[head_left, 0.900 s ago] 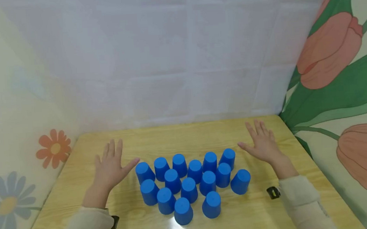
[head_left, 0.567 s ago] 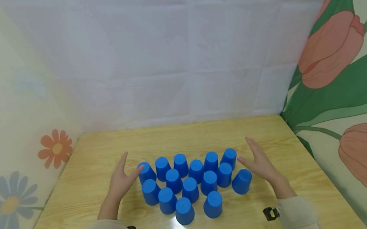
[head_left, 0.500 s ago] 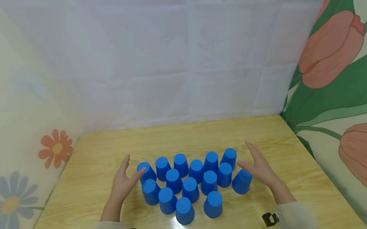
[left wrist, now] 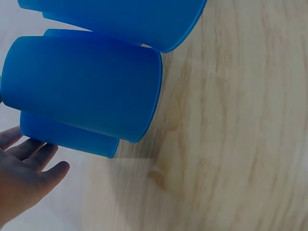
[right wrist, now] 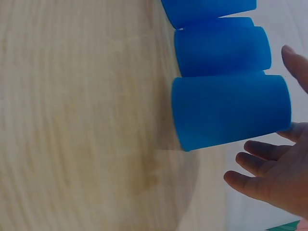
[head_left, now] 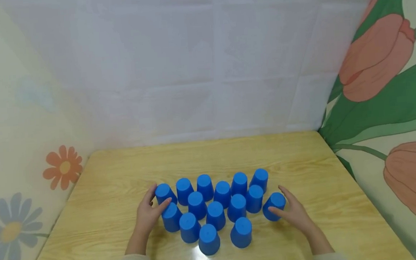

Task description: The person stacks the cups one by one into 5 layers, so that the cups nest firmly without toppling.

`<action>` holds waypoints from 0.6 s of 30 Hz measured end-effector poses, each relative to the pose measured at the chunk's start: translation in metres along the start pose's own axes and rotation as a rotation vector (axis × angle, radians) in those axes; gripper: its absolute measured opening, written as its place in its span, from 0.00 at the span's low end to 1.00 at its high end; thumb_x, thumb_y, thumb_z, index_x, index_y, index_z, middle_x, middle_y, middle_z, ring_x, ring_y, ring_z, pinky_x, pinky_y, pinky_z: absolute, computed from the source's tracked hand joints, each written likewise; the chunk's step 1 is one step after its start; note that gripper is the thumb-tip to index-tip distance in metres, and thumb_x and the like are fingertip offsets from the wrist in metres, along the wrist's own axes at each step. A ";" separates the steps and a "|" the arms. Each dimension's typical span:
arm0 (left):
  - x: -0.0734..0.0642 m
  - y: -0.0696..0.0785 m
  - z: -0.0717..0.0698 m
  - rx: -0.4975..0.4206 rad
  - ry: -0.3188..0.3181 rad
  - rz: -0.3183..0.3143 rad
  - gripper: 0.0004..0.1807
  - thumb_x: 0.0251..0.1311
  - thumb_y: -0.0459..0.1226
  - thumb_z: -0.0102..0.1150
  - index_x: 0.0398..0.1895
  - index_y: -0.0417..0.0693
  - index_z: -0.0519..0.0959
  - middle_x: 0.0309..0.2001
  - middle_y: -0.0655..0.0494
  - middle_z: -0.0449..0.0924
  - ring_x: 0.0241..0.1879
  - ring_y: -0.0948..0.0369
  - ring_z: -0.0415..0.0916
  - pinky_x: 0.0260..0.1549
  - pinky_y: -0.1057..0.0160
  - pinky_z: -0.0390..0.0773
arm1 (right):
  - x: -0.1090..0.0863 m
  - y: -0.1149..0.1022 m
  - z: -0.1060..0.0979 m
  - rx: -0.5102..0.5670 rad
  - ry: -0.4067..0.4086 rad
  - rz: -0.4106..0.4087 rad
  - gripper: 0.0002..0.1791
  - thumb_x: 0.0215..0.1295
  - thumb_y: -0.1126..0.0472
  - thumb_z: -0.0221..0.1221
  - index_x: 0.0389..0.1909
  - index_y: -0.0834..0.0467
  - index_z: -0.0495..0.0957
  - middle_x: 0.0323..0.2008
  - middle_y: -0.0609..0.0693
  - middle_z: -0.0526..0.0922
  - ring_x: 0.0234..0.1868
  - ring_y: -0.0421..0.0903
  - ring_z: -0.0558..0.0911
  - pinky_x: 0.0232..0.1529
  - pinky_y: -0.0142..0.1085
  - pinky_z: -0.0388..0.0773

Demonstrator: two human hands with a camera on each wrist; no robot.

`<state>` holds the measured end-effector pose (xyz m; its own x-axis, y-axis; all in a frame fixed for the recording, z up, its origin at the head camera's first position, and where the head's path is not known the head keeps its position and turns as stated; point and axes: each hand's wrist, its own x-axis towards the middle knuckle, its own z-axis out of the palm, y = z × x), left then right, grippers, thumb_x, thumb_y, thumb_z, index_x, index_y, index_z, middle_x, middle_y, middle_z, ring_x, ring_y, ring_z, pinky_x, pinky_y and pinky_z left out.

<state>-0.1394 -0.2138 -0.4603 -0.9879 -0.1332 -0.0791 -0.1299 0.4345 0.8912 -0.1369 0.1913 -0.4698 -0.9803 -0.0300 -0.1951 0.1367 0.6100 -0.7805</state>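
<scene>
Several blue cups stand upside down in a loose cluster on the wooden table. In the head view my left hand (head_left: 147,216) is beside the far-left cup (head_left: 163,191), its fingers on the outer side and its thumb over the cup in front (head_left: 171,219). The left wrist view shows the fingers (left wrist: 34,153) spread at the rear cup (left wrist: 67,136); firm contact cannot be told. My right hand (head_left: 296,213) spans the rightmost cup (head_left: 276,202), thumb in front and index finger behind. In the right wrist view, its fingers (right wrist: 262,166) are extended beside that cup (right wrist: 231,110).
One cup (head_left: 241,233) stands at the front, slightly apart from its neighbours. Bare wood of the table (head_left: 209,157) shows behind the cluster. A white cloth (head_left: 204,66) hangs at the back, with flower-patterned walls (head_left: 407,110) at both sides.
Both hands have come down and inward from beside the cluster, and towards the person, reaching the outermost cups. The spread fingers have drawn in. The cups stand where they were.
</scene>
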 end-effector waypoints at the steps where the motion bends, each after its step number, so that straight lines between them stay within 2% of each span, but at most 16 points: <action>1: 0.000 0.001 0.001 0.002 0.003 -0.007 0.42 0.52 0.49 0.55 0.65 0.42 0.48 0.63 0.41 0.49 0.61 0.47 0.46 0.56 0.48 0.51 | -0.001 0.001 0.002 0.008 0.000 0.009 0.47 0.47 0.43 0.60 0.64 0.58 0.49 0.62 0.63 0.51 0.60 0.64 0.50 0.52 0.59 0.53; 10: 0.001 -0.006 0.003 -0.062 0.019 -0.044 0.42 0.53 0.51 0.54 0.65 0.43 0.48 0.63 0.43 0.50 0.61 0.48 0.46 0.55 0.48 0.52 | -0.008 0.012 0.010 0.191 0.049 -0.018 0.42 0.48 0.52 0.62 0.61 0.63 0.54 0.58 0.66 0.59 0.57 0.63 0.58 0.52 0.57 0.56; 18: 0.008 -0.012 -0.001 -0.188 -0.026 -0.058 0.41 0.53 0.47 0.55 0.64 0.42 0.49 0.63 0.41 0.49 0.61 0.47 0.46 0.55 0.48 0.53 | -0.008 0.021 0.018 0.300 0.147 -0.048 0.34 0.48 0.57 0.63 0.56 0.61 0.62 0.54 0.64 0.64 0.54 0.61 0.64 0.50 0.55 0.61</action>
<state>-0.1452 -0.2211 -0.4705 -0.9814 -0.1291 -0.1420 -0.1710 0.2525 0.9524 -0.1232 0.1901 -0.4956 -0.9938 0.0743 -0.0831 0.1040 0.3499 -0.9310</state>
